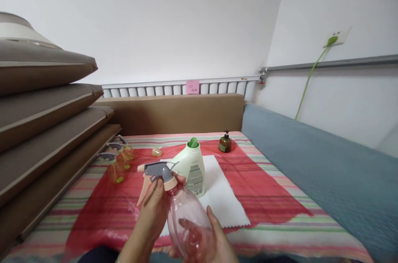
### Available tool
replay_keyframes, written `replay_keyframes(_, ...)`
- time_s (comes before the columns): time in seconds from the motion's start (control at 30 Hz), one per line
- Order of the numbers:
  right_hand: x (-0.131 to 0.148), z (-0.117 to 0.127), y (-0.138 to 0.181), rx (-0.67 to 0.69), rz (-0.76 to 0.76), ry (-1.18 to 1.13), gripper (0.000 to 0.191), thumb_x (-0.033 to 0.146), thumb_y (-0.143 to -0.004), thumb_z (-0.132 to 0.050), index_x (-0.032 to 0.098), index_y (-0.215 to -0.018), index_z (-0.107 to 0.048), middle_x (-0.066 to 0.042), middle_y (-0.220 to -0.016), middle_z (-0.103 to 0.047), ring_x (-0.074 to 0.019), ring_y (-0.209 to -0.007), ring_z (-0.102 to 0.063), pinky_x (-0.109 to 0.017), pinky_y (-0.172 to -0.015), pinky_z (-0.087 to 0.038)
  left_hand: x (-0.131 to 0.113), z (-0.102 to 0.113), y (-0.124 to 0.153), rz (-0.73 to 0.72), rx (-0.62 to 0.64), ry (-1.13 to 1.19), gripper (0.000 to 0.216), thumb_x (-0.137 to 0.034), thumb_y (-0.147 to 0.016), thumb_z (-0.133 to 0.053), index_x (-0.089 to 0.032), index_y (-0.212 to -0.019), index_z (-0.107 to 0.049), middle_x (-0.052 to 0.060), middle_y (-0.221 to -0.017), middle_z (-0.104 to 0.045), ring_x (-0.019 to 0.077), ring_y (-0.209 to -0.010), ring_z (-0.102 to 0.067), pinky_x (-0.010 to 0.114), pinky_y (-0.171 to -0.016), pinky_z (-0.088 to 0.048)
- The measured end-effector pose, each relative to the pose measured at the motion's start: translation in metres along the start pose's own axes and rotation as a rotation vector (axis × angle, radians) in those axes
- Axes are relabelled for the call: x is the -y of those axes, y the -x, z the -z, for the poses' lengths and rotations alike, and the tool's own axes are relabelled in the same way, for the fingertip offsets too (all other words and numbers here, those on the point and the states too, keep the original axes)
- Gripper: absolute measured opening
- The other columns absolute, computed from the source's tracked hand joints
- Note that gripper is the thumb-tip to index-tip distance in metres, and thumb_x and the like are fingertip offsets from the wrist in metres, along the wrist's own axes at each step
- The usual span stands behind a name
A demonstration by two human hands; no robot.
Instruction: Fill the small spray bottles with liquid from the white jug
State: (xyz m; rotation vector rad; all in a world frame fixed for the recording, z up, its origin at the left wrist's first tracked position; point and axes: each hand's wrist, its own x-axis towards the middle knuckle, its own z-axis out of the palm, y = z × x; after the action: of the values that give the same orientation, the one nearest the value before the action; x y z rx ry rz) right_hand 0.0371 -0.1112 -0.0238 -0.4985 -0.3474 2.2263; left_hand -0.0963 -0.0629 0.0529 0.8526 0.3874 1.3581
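Observation:
A clear pink spray bottle (189, 223) is tilted in front of me, with a grey and peach trigger head (158, 170) at its top. My left hand (154, 203) has its fingers closed around the collar under that head. Lower down, my right hand (219, 240) wraps round the bottle's body, its fingers partly visible through the plastic. Just behind the spray bottle stands a pale green detergent jug (194, 170) with an uncapped mouth and a green spout inside. A small translucent cap (157, 152) lies farther back, left of the jug.
Several clear bottles with grey handles (116, 170) stand at left beside stacked brown cushions (46, 101). A dark pump bottle (225, 143) is at the back right. White cloth (228, 201) and red plastic sheet (264, 188) cover part of the striped cloth. A blue-grey bolster (304, 159) borders the right.

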Motion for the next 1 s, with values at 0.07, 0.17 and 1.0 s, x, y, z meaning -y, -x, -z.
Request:
replay_keyframes(0.07,0.0,0.001,0.004,0.036,0.011,0.009,0.075,0.078,-0.065,-0.043,0.015,-0.105,-0.052,-0.012,-0.072,-0.072,-0.0272,-0.061,-0.068,-0.031,-0.059,-0.045,-0.006,-0.001,0.0,-0.057,0.035,-0.061,0.028,-0.038,-0.078,-0.061,-0.016,-0.094,-0.065,0.009,-0.09,-0.066,0.0237,-0.093,-0.059,0.041,-0.092,-0.042)
replay_keyframes(0.17,0.001,0.004,0.007,0.031,0.032,0.017,0.072,0.076,-0.067,-0.046,0.019,-0.11,-0.049,-0.007,-0.073,-0.072,-0.0269,-0.06,-0.069,-0.032,-0.059,-0.046,-0.011,0.001,-0.001,-0.121,0.079,-0.165,0.026,-0.037,-0.076,-0.062,-0.014,-0.09,-0.066,0.01,-0.09,-0.065,0.0241,-0.092,-0.058,0.038,-0.088,-0.044)
replay_keyframes(1.0,0.001,-0.009,0.003,0.229,-0.018,0.024,0.07,0.077,-0.075,-0.024,0.02,-0.112,-0.043,-0.015,-0.091,-0.07,-0.0252,-0.071,-0.069,-0.024,-0.054,-0.044,-0.023,0.001,-0.008,-0.086,0.078,-0.203,0.029,-0.039,-0.082,-0.056,-0.015,-0.094,-0.067,0.011,-0.095,-0.067,0.022,-0.092,-0.059,0.034,-0.086,-0.042)
